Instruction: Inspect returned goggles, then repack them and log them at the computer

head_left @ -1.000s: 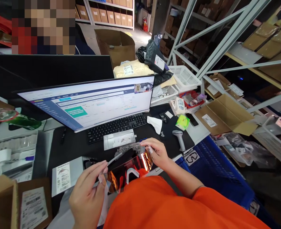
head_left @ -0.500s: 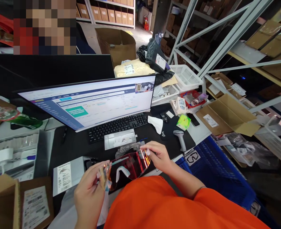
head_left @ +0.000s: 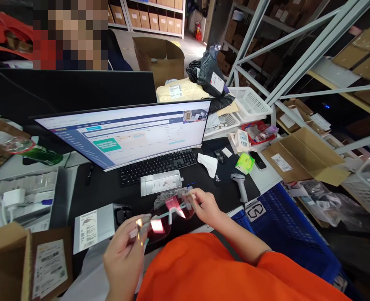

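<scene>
Both my hands hold a pair of sports sunglasses (head_left: 164,217) with a red mirrored lens, just above the near edge of the black desk mat (head_left: 109,190). My left hand (head_left: 126,251) pinches the left end of the glasses. My right hand (head_left: 203,205) pinches the right end. Crumpled clear plastic wrap (head_left: 169,196) lies under the glasses. A grey open box tray (head_left: 161,182) sits just beyond, in front of the keyboard (head_left: 158,164). A grey labelled box (head_left: 93,228) lies to the left of my left hand.
A wide monitor (head_left: 125,131) stands behind the keyboard. A barcode scanner (head_left: 241,184), a mouse (head_left: 218,155) and a green packet (head_left: 244,162) lie to the right. Cardboard boxes (head_left: 307,154) and a blue crate (head_left: 285,221) are at the right, another carton (head_left: 6,259) at the near left. A person sits behind the monitors.
The glasses have tilted flatter and dropped a little, so the lens shows edge-on with bright reflections. Both hands stayed on its ends. The view shifted slightly right.
</scene>
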`<action>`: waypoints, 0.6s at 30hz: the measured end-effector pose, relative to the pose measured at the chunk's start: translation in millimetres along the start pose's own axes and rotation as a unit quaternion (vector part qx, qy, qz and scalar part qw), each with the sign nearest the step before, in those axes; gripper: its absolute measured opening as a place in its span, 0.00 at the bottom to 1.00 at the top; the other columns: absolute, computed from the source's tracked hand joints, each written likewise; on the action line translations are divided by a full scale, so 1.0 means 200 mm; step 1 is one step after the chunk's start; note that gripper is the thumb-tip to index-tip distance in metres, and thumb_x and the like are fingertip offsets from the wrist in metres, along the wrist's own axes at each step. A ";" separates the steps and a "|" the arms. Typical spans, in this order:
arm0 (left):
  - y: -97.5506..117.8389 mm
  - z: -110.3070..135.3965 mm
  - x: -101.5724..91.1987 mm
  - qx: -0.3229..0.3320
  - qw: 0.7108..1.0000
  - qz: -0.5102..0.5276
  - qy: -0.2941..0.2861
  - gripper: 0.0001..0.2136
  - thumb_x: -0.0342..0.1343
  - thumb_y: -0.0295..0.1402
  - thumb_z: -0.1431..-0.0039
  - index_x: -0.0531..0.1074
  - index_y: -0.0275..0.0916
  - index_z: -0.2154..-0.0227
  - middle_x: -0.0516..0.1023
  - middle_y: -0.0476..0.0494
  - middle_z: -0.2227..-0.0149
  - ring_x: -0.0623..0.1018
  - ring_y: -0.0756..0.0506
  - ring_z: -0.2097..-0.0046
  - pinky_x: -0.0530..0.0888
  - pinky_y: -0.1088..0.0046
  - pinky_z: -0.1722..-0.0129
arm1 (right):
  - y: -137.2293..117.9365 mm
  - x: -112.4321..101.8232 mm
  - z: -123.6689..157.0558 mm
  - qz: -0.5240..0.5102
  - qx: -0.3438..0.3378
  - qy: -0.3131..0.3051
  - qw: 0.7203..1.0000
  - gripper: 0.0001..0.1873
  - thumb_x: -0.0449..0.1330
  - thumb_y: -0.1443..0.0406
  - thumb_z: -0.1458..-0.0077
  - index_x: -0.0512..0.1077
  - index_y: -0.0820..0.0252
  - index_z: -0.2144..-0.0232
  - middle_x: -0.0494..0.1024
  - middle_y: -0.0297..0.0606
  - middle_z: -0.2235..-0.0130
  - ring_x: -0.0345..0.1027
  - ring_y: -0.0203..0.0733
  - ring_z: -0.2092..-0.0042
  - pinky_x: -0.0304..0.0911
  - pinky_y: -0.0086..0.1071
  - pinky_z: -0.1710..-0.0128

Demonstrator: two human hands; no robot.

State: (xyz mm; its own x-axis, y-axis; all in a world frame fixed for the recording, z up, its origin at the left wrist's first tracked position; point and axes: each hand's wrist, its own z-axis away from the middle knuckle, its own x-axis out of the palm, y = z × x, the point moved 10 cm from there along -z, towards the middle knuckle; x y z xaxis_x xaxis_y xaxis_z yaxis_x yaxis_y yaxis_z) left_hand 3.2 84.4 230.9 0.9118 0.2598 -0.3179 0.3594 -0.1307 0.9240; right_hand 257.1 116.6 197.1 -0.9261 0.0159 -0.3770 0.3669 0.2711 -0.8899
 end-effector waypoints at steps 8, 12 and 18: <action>-0.14 0.05 0.16 -0.030 0.996 0.064 -0.051 0.06 0.63 0.38 0.42 0.82 0.43 0.66 0.82 0.44 0.60 0.81 0.44 0.57 0.82 0.69 0.57 | 0.26 0.21 0.07 -0.246 0.231 -0.043 0.940 0.20 0.68 0.51 0.48 0.62 0.54 0.69 0.82 0.38 0.65 0.79 0.44 0.65 0.73 0.34 0.65; -0.27 0.04 0.20 -0.076 0.993 -0.009 -0.092 0.10 0.61 0.42 0.43 0.83 0.42 0.67 0.83 0.40 0.59 0.81 0.43 0.57 0.81 0.69 0.58 | 0.31 0.28 0.14 -0.375 0.301 -0.100 0.871 0.23 0.70 0.49 0.50 0.62 0.54 0.68 0.82 0.37 0.65 0.80 0.44 0.65 0.76 0.37 0.64; -0.52 0.07 0.35 -0.144 0.967 -0.023 -0.207 0.15 0.61 0.48 0.48 0.81 0.40 0.72 0.83 0.37 0.61 0.82 0.40 0.59 0.81 0.64 0.59 | 0.27 0.04 0.21 -0.193 0.133 -0.113 0.966 0.12 0.64 0.57 0.42 0.74 0.60 0.71 0.80 0.38 0.65 0.77 0.37 0.67 0.74 0.30 0.65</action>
State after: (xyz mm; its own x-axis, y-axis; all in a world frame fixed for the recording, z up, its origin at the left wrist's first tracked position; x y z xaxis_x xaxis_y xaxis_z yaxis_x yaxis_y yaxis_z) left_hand 32.8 103.1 109.1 0.9188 -0.1545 -0.3631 0.3858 0.1585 0.9089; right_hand 273.3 89.9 135.9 -0.9665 -0.2553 -0.0248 0.0366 -0.0415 -0.9985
